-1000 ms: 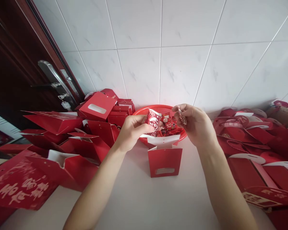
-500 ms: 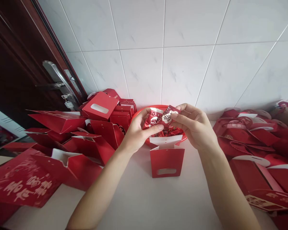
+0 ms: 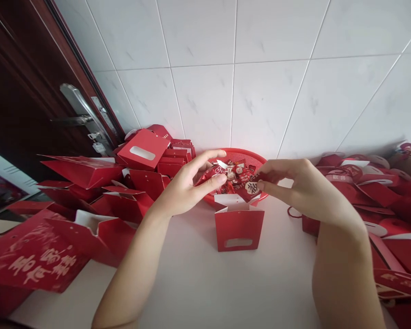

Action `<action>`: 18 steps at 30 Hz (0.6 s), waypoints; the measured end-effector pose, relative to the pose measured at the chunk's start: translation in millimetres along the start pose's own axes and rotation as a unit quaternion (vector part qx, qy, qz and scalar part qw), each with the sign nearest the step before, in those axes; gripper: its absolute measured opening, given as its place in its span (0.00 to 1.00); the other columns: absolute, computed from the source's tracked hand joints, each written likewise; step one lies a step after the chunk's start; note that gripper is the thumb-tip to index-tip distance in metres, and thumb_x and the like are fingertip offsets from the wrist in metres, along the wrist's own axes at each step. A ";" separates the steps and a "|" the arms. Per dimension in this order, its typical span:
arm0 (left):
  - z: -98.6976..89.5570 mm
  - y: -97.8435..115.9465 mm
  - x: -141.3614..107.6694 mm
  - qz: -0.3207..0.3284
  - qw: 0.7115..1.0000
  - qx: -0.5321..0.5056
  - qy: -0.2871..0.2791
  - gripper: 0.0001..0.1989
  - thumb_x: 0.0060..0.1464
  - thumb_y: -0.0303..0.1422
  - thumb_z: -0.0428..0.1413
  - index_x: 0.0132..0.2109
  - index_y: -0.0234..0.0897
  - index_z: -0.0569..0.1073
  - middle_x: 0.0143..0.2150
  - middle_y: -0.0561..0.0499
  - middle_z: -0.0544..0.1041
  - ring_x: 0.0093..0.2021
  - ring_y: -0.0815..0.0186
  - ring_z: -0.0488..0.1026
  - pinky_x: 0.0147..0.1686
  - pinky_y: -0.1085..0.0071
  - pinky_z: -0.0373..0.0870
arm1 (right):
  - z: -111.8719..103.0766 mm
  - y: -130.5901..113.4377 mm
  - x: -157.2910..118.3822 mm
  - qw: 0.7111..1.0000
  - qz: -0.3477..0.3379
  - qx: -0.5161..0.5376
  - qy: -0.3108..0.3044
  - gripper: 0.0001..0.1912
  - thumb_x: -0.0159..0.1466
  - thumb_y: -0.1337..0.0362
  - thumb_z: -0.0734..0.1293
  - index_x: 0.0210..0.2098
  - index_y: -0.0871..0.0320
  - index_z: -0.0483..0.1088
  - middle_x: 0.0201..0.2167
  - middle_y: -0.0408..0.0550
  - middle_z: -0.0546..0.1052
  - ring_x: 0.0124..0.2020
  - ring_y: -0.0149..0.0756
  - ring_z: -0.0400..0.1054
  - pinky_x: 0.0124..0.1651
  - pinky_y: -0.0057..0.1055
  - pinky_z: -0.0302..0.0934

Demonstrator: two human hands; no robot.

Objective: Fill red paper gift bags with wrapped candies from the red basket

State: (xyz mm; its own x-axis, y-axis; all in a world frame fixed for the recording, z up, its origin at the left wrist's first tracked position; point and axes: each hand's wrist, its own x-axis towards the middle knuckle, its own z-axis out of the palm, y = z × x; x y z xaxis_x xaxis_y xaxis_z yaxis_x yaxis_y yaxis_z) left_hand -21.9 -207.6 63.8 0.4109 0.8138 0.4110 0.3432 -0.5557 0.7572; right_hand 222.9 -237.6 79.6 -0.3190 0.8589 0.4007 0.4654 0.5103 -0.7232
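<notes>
An upright red gift box [image 3: 239, 230] with a window in its front stands before me, its white-lined top open. Just above its right rear edge, my right hand [image 3: 291, 183] pinches a dark red wrapped candy [image 3: 250, 189] between thumb and fingers. My left hand [image 3: 188, 185] curls round a red wrapped candy [image 3: 210, 172], partly hidden by the thumb, over the left side of the basket. Behind the box, the red mesh basket [image 3: 251, 156] holds several wrapped candies [image 3: 238, 171].
Red boxes with open tops [image 3: 102, 235] crowd the left side, with flatter boxes [image 3: 144, 148] stacked behind. On the right lies a pile of red boxes [image 3: 373, 187]. A tiled wall [image 3: 205, 100] rises behind the white table [image 3: 226, 288]; a dark door [image 3: 23, 82] is at left.
My hands have moved apart. The right hand has lowered its candy toward the box's rear edge, while the left has shifted left with its candy. More of the basket shows.
</notes>
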 end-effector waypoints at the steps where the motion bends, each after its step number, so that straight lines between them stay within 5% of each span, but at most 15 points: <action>1: -1.6 -0.4 -0.2 0.000 1.000 0.010 -0.023 0.20 0.62 0.42 0.58 0.59 0.45 0.71 0.59 0.48 0.75 0.56 0.56 0.73 0.53 0.66 0.70 | 0.8 0.5 0.2 1.000 0.007 -0.019 0.003 0.05 0.63 0.66 0.69 0.31 0.55 0.78 0.28 0.44 0.79 0.30 0.36 0.73 0.34 0.32 0.66; 7: -3.8 2.7 -2.9 -0.001 0.990 0.034 -0.140 0.18 0.64 0.43 0.56 0.57 0.43 0.76 0.57 0.49 0.78 0.55 0.57 0.75 0.53 0.67 0.71 | 10.6 4.9 3.1 0.998 0.003 -0.054 -0.024 0.05 0.62 0.67 0.69 0.32 0.53 0.79 0.25 0.44 0.77 0.27 0.36 0.71 0.29 0.32 0.63; 18: 2.4 0.7 1.9 -0.033 0.981 0.130 -0.139 0.24 0.65 0.45 0.53 0.64 0.43 0.71 0.51 0.48 0.81 0.52 0.57 0.76 0.54 0.63 0.71 | 27.0 2.0 8.3 0.981 0.018 -0.147 -0.122 0.18 0.61 0.78 0.62 0.38 0.53 0.80 0.35 0.45 0.82 0.34 0.35 0.74 0.34 0.28 0.63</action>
State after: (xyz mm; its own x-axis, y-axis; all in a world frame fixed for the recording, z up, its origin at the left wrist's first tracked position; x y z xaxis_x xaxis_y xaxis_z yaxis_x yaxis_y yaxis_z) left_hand -18.9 -206.9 63.9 0.5819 0.7922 0.1840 0.5659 -0.5569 0.6080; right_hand 198.9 -230.6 66.3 -0.4692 0.8587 0.2059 0.6863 0.5013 -0.5269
